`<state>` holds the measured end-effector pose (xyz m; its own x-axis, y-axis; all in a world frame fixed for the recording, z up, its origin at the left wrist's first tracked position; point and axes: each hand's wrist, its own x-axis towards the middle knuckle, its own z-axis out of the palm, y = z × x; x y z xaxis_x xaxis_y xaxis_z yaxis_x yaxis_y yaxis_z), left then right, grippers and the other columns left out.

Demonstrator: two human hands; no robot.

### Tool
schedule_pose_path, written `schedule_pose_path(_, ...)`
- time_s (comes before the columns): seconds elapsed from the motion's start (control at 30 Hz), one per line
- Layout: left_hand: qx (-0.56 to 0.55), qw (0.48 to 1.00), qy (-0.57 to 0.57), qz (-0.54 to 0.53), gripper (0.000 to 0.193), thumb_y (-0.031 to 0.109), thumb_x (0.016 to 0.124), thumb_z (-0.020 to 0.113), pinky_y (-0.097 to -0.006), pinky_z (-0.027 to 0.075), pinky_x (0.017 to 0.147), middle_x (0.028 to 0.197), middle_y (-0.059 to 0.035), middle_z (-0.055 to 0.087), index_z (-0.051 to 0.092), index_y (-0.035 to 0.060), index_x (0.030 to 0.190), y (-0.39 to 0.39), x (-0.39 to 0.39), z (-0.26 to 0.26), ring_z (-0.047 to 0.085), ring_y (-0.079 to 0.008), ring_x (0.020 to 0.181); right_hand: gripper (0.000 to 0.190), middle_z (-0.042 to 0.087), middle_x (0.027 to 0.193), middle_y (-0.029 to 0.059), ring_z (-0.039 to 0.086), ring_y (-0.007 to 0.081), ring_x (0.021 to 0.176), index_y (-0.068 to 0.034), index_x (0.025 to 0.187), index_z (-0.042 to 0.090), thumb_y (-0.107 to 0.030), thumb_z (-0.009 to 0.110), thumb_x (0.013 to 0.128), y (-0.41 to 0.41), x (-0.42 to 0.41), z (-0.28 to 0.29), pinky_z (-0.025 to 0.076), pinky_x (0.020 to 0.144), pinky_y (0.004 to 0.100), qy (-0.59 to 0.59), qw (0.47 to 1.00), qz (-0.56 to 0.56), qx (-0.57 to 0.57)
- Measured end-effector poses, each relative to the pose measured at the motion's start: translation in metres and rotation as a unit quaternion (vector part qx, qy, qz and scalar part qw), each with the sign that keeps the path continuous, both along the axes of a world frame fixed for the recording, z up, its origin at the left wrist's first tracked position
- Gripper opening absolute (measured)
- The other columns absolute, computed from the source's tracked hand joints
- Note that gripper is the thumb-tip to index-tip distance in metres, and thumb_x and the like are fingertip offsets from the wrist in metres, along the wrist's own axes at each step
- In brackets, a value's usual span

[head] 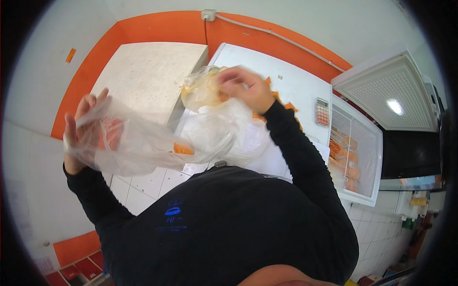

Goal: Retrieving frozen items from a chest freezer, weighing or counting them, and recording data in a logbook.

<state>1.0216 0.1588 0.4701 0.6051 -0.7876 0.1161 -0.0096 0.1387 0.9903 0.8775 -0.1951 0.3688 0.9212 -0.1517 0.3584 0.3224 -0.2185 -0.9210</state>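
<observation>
My left hand [79, 125] is raised at the left with fingers spread, holding up the mouth of a large clear plastic bag [139, 143]. The film stretches rightward across my front, and a small orange piece [183, 148] shows through it. My right hand [247, 87] is motion-blurred above the white chest freezer lid [304, 89], fingers curled. Just beside it lies a second clear bag [200, 91] with yellowish parts; whether the hand grips anything is unclear. Several orange packets [290, 106] are partly hidden behind my right forearm. Crumpled white plastic [239, 118] lies below that hand.
A calculator [322, 112] rests near the lid's right edge. Further right, an open freezer [365, 157] holds packaged orange goods under its raised lid [390, 93]. A pale tabletop [143, 75] stands at the left. A cable [272, 33] runs along the orange-banded wall.
</observation>
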Motion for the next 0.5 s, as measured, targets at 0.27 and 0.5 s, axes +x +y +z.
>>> schedule_pose_path(0.27,-0.041,0.998,0.051,0.023,0.065,0.072,0.075,0.05,-0.0339,0.027,0.104,0.139,-0.0151,0.036,0.042,0.0142,0.102,0.008,-0.001,-0.01,0.036,-0.0206,0.121,0.066,0.053,0.12,0.0182,0.053,0.0297,0.109,-0.013,0.124,0.051,-0.053,0.065,0.073,-0.226,-0.048,-0.218,0.043,0.091,0.0383,0.401,0.784,-0.412,-0.232)
schedule_pose_path(0.5,-0.032,0.997,0.049,0.052,0.065,0.072,0.076,0.05,-0.0323,0.033,0.099,0.139,-0.015,0.035,0.042,0.013,0.102,0.002,-0.006,-0.009,0.04,-0.0199,0.117,0.095,0.041,0.132,0.0223,0.034,0.0351,0.127,-0.02,0.137,0.036,-0.067,0.068,0.061,-0.207,-0.04,-0.261,0.034,0.1,0.0402,0.585,0.632,-0.411,-0.299)
